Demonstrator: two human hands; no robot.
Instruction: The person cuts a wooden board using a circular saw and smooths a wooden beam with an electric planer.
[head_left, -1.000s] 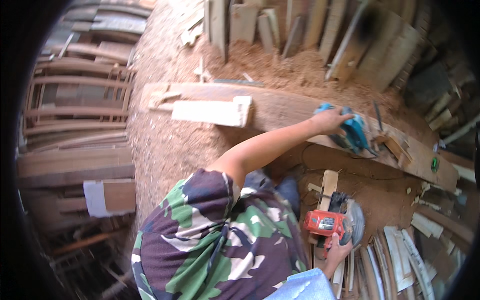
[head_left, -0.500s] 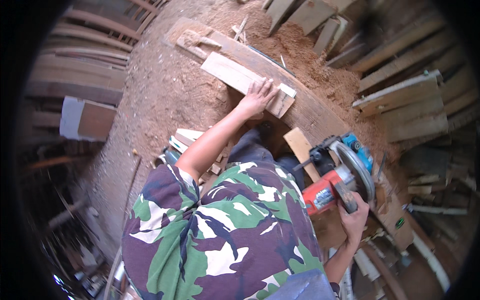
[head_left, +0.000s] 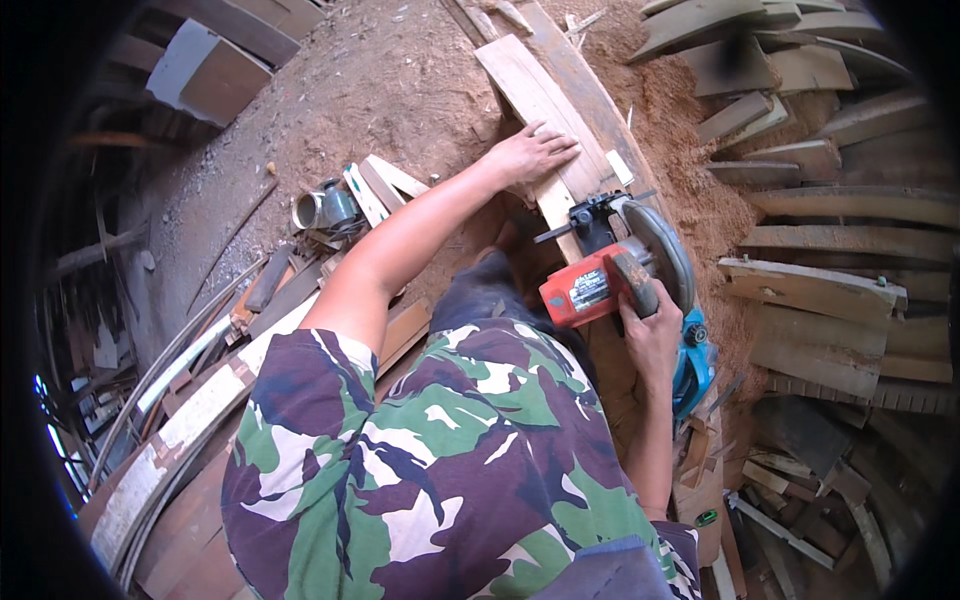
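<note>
A pale wooden board [head_left: 525,80] lies along a long, dusty wooden bench plank [head_left: 590,85]. My left hand [head_left: 540,152] rests on top of the board, palm down, fingers stretched out. At the board's near end, my right hand [head_left: 652,325] is wrapped round the dark handle of a circular saw [head_left: 580,288] with a red motor housing. The saw's round metal guard [head_left: 660,245] faces right, and its black base bracket meets the wood; the blade's edge is hidden. A small pale wood strip [head_left: 620,168] sits just ahead of the saw.
Behind the saw on the bench stands a blue tool [head_left: 692,365]. Sawdust [head_left: 690,190] is heaped along the right side, with stacked curved wooden pieces [head_left: 850,205] beyond it. Offcuts [head_left: 385,185] and a metal cylindrical part [head_left: 325,208] lie to the left.
My right hand has brought the circular saw forward from beside the blue tool to the board's near end. My left hand stays on the board. The whole view has turned.
</note>
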